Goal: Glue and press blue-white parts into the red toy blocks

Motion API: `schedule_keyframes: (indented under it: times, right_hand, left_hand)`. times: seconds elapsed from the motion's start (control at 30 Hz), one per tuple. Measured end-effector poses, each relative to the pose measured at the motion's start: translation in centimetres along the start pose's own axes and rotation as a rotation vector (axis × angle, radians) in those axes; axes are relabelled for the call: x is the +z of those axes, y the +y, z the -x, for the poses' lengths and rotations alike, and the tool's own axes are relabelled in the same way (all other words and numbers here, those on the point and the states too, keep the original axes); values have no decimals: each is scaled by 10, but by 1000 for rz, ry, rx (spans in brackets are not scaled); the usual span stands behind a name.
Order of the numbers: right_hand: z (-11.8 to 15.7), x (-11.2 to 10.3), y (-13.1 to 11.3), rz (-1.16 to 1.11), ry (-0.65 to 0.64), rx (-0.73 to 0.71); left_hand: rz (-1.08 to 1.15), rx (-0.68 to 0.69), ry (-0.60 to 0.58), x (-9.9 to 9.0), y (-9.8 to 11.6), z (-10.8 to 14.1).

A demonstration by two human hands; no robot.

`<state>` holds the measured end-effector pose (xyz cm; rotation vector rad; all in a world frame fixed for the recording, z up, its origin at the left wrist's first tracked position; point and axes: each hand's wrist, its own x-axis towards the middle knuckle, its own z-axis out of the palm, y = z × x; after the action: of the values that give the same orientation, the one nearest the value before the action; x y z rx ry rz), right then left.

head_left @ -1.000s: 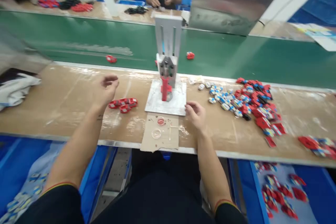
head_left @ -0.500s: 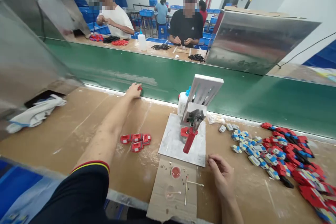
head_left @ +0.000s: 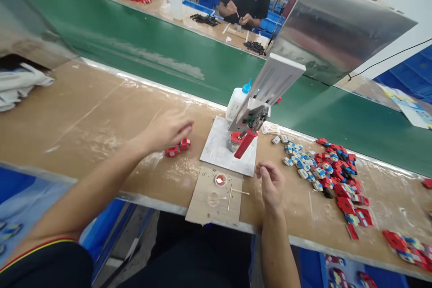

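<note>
Left hand (head_left: 172, 128) and right hand (head_left: 272, 184), both loosely curled, any hold unclear, flank the clamp press (head_left: 258, 117), the left just by red parts (head_left: 173, 151) left of it, apparently handling these, which calls next for a light pinch.

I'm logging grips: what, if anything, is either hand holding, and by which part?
Cannot be told for the left hand, blurred near the red pieces; nothing shows in the right hand.

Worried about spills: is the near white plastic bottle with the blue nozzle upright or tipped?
Upright: the bottle stands behind the red-handled grey press, its blue nozzle pointing up.
</note>
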<state>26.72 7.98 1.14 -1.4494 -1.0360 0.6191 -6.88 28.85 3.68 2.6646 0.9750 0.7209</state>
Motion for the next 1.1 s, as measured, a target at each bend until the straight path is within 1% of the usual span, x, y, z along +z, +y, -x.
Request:
schedule_keyframes:
  times: [0.03,0.07,0.13,0.2,0.27,0.33,0.37,0.43,0.5,0.53,0.6,0.63,0.7,0.77,0.9,1.0,1.1]
  right_hand:
    - [-1,3,-5,8,-12,-16]
    - [-2,6,-10,17,-23,-38]
    - [-5,15,-22,32,-57,-86]
    - [-11,25,-33,40,-105,-112]
    - [-18,36,-42,42,-174,-107]
    - [-25,45,-49,38,-244,-96]
    - [-28,49,-51,33,-276,-91]
    - [-32,53,-53,11,-319,-91]
    - [-32,54,-56,-22,-335,-102]
    - [-30,53,-58,-42,-334,-112]
    - [-23,50,-65,-77,-325,-131]
    - [-18,47,-70,-90,-318,-142]
    - [-10,41,-83,-111,-303,-170]
    - [-5,36,-99,-117,-290,-205]
    - [-8,29,-122,-56,-289,-282]
    - [-14,28,-128,-20,-303,-337]
    - [-15,28,-128,-13,-315,-365]
  left_hand:
    - [-26,53,-30,4,19,24]
    - [-54,73,-48,10,36,45]
    - [-105,85,-93,21,59,81]
    - [-129,61,-121,29,72,102]
    - [-89,35,-110,32,76,105]
    - [23,27,-68,30,78,89]
    - [96,25,-43,30,80,74]
    - [250,4,-8,35,82,36]
    - [413,-35,38,47,85,-6]
    - [501,-13,35,56,86,-25]
    - [653,25,6,74,89,-53]
    - [723,29,0,83,90,-62]
    - [839,8,16,96,92,-70]
    - [914,-27,57,104,94,-71]
    - [940,-56,100,108,96,-70]
    - [927,-48,101,107,96,-71]
    - [911,-50,108,107,97,-70]
